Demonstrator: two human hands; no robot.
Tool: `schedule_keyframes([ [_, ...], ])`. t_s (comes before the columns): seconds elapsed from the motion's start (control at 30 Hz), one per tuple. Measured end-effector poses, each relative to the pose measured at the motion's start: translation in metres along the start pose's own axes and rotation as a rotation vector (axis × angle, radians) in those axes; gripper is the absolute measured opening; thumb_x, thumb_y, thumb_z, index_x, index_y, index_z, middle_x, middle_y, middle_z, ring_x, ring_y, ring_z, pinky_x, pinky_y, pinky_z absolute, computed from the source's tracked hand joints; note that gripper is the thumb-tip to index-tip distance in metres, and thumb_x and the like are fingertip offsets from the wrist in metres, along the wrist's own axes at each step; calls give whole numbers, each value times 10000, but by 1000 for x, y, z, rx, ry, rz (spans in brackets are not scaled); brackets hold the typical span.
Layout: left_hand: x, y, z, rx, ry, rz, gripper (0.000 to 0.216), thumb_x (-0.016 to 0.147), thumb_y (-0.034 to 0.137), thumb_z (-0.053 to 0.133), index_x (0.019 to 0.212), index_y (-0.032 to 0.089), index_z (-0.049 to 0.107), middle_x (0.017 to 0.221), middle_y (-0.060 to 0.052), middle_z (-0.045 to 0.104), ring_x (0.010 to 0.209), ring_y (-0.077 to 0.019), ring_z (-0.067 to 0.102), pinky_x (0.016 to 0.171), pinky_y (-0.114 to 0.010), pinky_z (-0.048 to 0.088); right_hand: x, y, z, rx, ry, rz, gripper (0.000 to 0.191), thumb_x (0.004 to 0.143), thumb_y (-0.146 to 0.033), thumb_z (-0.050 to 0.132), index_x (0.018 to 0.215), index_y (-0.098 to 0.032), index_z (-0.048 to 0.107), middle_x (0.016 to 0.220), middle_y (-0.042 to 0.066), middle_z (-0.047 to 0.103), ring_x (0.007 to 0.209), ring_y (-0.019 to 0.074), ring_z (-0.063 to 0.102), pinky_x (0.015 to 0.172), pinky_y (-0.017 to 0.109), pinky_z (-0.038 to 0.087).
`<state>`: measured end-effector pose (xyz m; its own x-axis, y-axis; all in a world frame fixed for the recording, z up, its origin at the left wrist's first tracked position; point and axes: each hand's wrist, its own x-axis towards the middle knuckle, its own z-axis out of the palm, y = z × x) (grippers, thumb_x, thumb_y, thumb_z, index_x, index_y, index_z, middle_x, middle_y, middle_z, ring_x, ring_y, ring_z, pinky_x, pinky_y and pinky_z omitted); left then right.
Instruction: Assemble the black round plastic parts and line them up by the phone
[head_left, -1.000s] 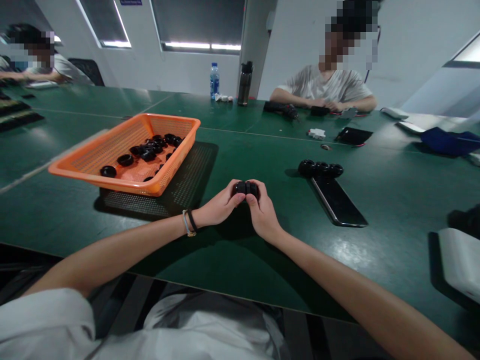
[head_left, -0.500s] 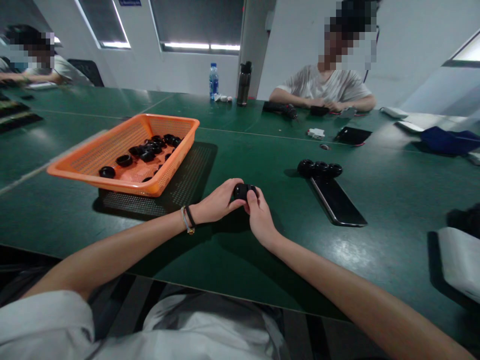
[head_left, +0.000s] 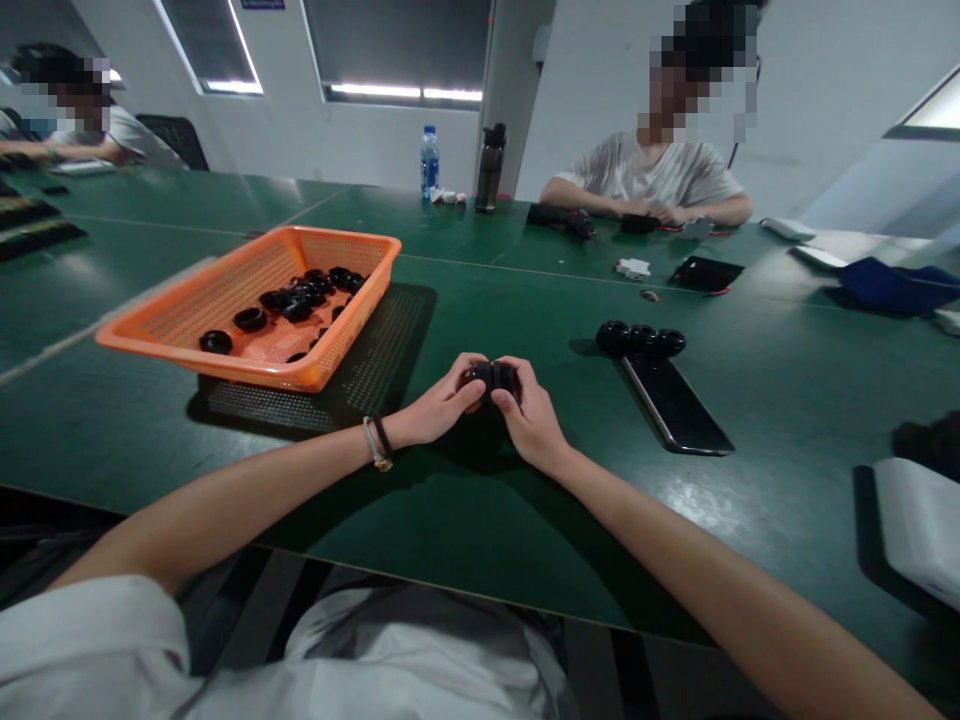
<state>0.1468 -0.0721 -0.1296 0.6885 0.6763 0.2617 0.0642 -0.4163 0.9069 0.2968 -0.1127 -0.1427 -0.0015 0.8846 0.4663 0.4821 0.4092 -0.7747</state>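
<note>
Above the green table (head_left: 480, 560), my left hand (head_left: 437, 408) and my right hand (head_left: 537, 425) meet around a small black round part (head_left: 493, 374). The left fingers grip its left side, and the right thumb and fingers grip its right side. A dark gap or groove runs across its middle; whether it is one piece or two pressed together I cannot tell. Left of my hands, an orange basket (head_left: 300, 375) holds several similar black round parts (head_left: 250, 319). To the right, a row of black round pieces (head_left: 641, 340) lies against the far end of a dark phone-like slab (head_left: 679, 405).
A white box-like object (head_left: 919, 515) lies at the right edge. Across the table sits a person (head_left: 652, 175), near a power drill (head_left: 562, 219) and a white connector (head_left: 633, 268). Two bottles, one blue-labelled (head_left: 429, 165) and one dark (head_left: 490, 170), stand at the back.
My right hand has shifted slightly right and its fingers now wrap around the part's far side. The part has turned in my hands, showing the groove at its middle.
</note>
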Motion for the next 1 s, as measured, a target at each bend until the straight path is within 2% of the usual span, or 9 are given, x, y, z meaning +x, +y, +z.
schedule_keyframes([
  [0.1,-1,2,3,-136,-21,-85,478,825,569,348,1024,135,371,647,40,408,579,-92,420,571,-228,369,0,0,-1,-36,1,-54,533,788,-660,324,1037,-206,449,868,61,580,691,183,567,629,310,452],
  [0.23,-2,4,6,-245,12,-103,440,809,541,422,995,143,394,643,38,447,560,-83,447,555,-223,371,1,1,-3,-78,-19,-157,521,805,-631,331,1100,-213,428,1023,99,571,833,214,584,719,346,469],
  [0.43,-4,3,9,-328,28,-131,475,793,567,440,1001,142,401,657,37,435,566,-79,435,553,-220,367,2,5,-5,-145,-30,-243,483,822,-592,350,1098,-205,433,1018,110,582,888,235,585,756,380,477],
  [0.53,-4,4,10,-265,72,-89,516,785,603,417,1019,143,409,691,31,411,590,-80,412,576,-225,369,2,6,-3,-156,1,-266,493,829,-597,324,1093,-193,421,1008,115,583,865,227,592,734,369,488],
  [0.77,-8,8,10,-55,53,-61,489,843,570,316,1054,140,413,714,8,420,641,-110,410,625,-241,382,-3,0,0,-143,56,-243,482,848,-596,247,1062,-197,413,949,94,581,799,199,593,696,340,490],
  [0.87,-8,8,10,15,85,-25,415,865,506,334,1055,146,414,851,-39,492,769,-142,471,733,-265,408,-6,-3,3,-126,70,-202,469,853,-587,248,1056,-198,412,946,91,578,803,199,588,699,342,485],
  [1.0,-8,6,12,83,126,27,380,878,464,326,1077,149,396,1003,-79,507,944,-185,488,869,-309,396,-9,-8,7,-73,90,-136,468,845,-594,274,1053,-200,418,931,82,582,794,199,583,701,344,478],
])
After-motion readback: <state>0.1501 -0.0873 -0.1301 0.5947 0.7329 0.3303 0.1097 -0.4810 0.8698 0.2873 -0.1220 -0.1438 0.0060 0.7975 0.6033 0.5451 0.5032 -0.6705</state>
